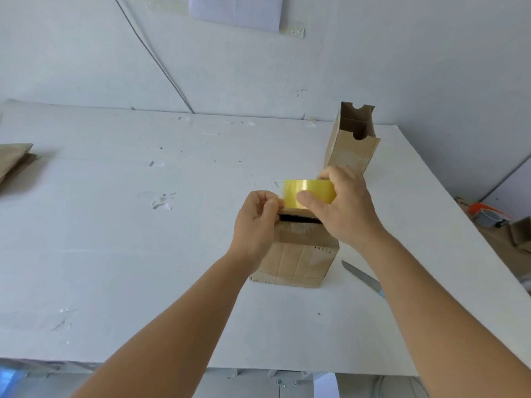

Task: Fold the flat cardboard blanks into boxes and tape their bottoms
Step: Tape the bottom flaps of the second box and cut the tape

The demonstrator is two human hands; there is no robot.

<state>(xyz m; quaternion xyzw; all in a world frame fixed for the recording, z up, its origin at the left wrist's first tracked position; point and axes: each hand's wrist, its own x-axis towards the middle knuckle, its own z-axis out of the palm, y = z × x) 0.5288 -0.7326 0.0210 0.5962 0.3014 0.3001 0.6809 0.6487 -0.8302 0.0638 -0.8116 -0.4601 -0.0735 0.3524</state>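
Tape roll [309,193] sits gripped in the right hand [344,205] above the box [296,254] on the table [143,225]; left hand [255,222] pinches its free end. Best pull it taut and straight across the open seam.

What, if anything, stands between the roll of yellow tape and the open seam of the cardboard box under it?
Nothing visible does. The right hand holds the roll of yellow tape just above the brown cardboard box, whose dark seam gap shows directly below. The left hand pinches at the roll's left edge, beside the gap rather than across it.
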